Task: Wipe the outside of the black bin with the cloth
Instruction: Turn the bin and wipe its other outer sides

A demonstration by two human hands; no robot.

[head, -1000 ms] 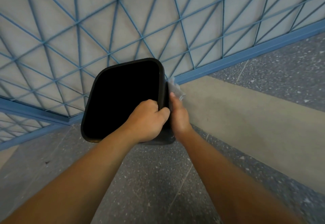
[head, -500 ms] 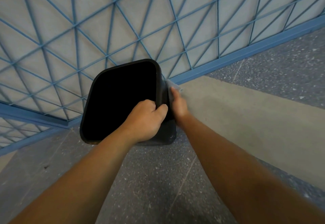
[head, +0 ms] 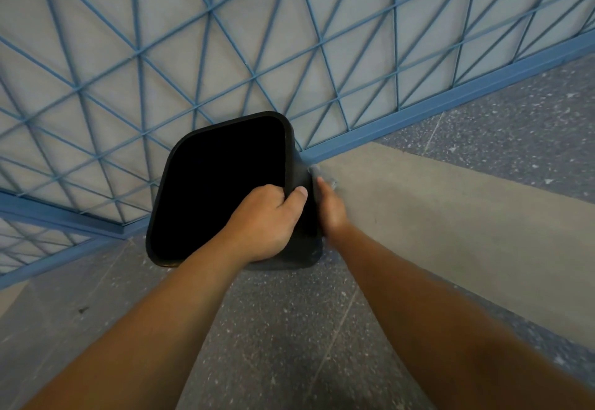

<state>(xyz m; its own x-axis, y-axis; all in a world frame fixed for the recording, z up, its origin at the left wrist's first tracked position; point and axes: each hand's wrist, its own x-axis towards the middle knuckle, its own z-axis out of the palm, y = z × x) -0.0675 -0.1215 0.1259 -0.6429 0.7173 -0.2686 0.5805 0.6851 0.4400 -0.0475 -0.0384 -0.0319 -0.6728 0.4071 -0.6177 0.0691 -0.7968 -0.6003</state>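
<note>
The left hand [head: 264,221] has a closed grip on the near right corner of the bin [head: 222,184] rim: fingers curl inside the opening, thumb lies over the rim on the outside. The right hand [head: 331,208] lies just right of that grip, pressed against the bin's outer right wall, fingers fairly straight. The cloth [head: 322,176] shows only as a pale scrap past the fingertips, between hand and wall; how the fingers hold it I cannot tell. The bin stands on the floor [head: 289,345] against a blue grid fence [head: 209,55].
</note>
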